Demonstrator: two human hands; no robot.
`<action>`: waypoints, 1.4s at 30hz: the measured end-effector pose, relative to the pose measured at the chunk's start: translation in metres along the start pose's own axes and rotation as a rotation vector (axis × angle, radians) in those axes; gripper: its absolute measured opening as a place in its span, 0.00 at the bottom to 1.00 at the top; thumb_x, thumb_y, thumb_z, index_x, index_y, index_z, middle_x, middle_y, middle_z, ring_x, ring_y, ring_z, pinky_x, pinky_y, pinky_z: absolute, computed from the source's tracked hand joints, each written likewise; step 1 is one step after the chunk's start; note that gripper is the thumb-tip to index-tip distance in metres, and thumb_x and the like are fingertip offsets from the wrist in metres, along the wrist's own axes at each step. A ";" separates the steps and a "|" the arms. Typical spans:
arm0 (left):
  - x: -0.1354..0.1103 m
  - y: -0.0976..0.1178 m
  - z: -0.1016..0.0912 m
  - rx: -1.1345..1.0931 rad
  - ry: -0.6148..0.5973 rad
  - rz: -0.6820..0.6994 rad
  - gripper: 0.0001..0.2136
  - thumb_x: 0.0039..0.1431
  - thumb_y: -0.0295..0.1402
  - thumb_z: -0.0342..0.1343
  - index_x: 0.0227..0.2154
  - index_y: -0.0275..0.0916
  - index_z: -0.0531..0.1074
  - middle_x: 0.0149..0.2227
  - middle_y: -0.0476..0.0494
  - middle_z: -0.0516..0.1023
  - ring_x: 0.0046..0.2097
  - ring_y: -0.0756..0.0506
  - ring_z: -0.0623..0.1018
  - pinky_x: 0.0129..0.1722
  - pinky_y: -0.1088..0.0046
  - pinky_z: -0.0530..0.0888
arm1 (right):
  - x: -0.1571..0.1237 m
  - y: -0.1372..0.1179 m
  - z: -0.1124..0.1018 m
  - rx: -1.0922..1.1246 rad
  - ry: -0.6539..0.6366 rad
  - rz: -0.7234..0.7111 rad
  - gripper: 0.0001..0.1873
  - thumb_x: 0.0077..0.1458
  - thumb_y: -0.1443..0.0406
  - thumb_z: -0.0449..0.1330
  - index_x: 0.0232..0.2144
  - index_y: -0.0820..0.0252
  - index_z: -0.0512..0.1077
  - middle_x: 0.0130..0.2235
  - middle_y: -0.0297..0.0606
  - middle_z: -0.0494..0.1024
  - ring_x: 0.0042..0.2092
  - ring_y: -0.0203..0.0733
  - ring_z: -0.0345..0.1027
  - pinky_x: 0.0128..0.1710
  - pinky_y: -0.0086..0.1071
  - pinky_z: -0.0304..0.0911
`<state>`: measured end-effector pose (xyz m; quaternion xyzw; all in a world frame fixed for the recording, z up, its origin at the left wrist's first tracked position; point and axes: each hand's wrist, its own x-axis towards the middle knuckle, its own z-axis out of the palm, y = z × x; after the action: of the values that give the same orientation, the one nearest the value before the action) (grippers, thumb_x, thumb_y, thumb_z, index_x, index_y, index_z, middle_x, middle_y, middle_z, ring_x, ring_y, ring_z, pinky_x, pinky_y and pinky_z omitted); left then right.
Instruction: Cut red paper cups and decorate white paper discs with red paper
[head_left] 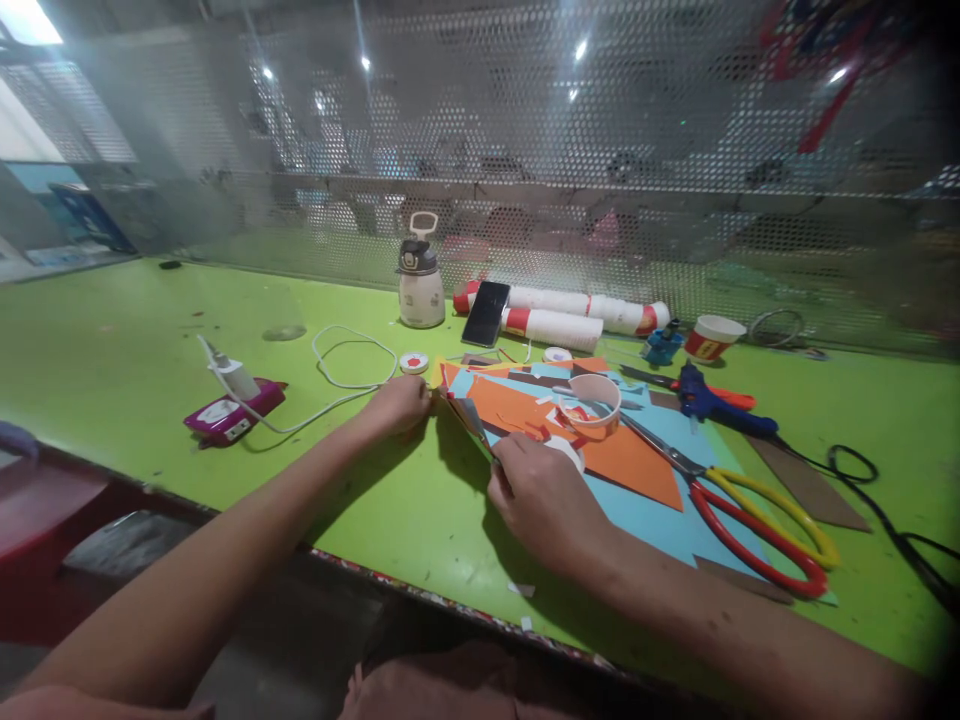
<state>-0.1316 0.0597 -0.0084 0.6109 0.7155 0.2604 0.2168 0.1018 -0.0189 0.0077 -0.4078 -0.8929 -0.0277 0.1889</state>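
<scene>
My left hand [401, 404] is closed, pinching the left corner of a stack of coloured paper sheets [517, 410] on the green table [150, 340]. My right hand [544, 495] is closed over the lifted near edge of the same sheets, beside a small white roll [568, 450]. The sheets are orange, light blue and brown, and their left edge is raised off the table between both hands. A cut paper cup ring [596, 403] with red scraps lies on the orange sheet just beyond my right hand. Large red-and-yellow scissors [750, 520] rest on the blue sheet to the right.
A white bottle [420, 285], a dark phone [486, 313] and stacked paper cups lying on their side [577, 315] sit at the back by a perforated screen. A magenta power bank with charger and white cable [234, 405] lies left. A blue glue gun [709, 400] and black cord lie right.
</scene>
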 end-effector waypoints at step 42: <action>-0.110 0.072 -0.004 -1.007 -0.237 -0.024 0.18 0.43 0.35 0.71 0.37 0.37 0.73 0.23 0.52 0.75 0.24 0.53 0.71 0.28 0.76 0.67 | -0.002 0.006 -0.057 1.343 -0.160 0.494 0.13 0.55 0.59 0.58 0.23 0.61 0.68 0.23 0.30 0.71 0.23 0.32 0.63 0.23 0.28 0.60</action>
<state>-0.0617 -0.0404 0.0395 0.4479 0.4791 0.4990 0.5664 0.1253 -0.0279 0.0591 -0.3942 -0.6100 0.6011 0.3335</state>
